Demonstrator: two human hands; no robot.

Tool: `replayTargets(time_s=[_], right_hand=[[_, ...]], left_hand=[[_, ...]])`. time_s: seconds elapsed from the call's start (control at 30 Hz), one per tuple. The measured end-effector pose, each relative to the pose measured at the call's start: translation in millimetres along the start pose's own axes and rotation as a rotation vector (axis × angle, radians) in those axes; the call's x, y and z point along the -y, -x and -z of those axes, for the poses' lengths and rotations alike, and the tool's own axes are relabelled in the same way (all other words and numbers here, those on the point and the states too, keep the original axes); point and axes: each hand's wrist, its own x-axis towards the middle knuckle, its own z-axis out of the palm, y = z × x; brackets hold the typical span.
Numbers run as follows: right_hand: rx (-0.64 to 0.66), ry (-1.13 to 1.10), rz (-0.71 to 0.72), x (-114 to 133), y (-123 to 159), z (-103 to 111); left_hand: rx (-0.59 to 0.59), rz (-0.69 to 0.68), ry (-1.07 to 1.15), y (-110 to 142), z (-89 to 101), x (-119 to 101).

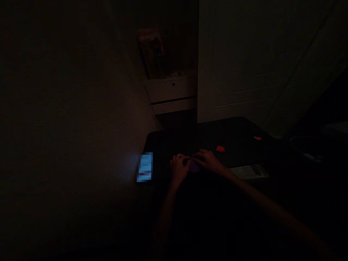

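Note:
In the dim light, a piece of purple paper lies between my two hands over the dark table. My left hand pinches its left side, fingers curled toward the paper's upper edge. From the right, my right hand grips the same piece, its fingertips close to those of the left. Shadow and fingers hide the paper's full shape and any folds. Just beyond my right hand rests a small red-orange piece, perhaps folded paper. A smaller orange piece sits farther right.
A lit, blurred screen stands at the table's left end near the wall. A printed sheet lies by the right forearm. Behind the dark table are a drawer unit and a pale panel. A cable curves at right.

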Motion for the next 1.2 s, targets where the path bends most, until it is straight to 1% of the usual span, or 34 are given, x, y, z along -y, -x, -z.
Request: replayTargets(time_s=[0.1, 0.23, 0.4, 0.53, 0.8, 1.07, 1.2], right_hand=[[-0.029, -0.01, -0.002, 0.5, 1.5, -1.5], [-0.03, -0.03, -0.007, 0.7, 1.9, -2.5], [-0.05, -0.072, 0.0, 0.9, 2.1, -4.4], [-0.109, -0.101, 0.029, -0.3, 3.1, -7.1], [-0.13, -0.185, 0.059, -9.3, 0.1, -13.6], [-0.134, -0.141, 0.058, -11.2, -1.2, -15.3], [-0.136, -0.097, 0.028, -10.4, -2.6, -15.5]], left_hand=[[0.048, -0.028, 0.003, -1.4, 2.7, -5.2], [0.111, -0.042, 0.007, -3.2, 4.5, -8.2], [0.093, -0.018, 0.029, -5.9, 1.7, -4.2], [0.101, -0.012, 0.048, -7.3, 1.4, -1.8], [0.129, 0.001, 0.088, -8.1, 3.1, -0.9], [0.146, -0.002, 0.134, -10.7, 6.4, -2.0], [0.128, -0.029, 0.102, -9.2, 6.4, -2.4]])
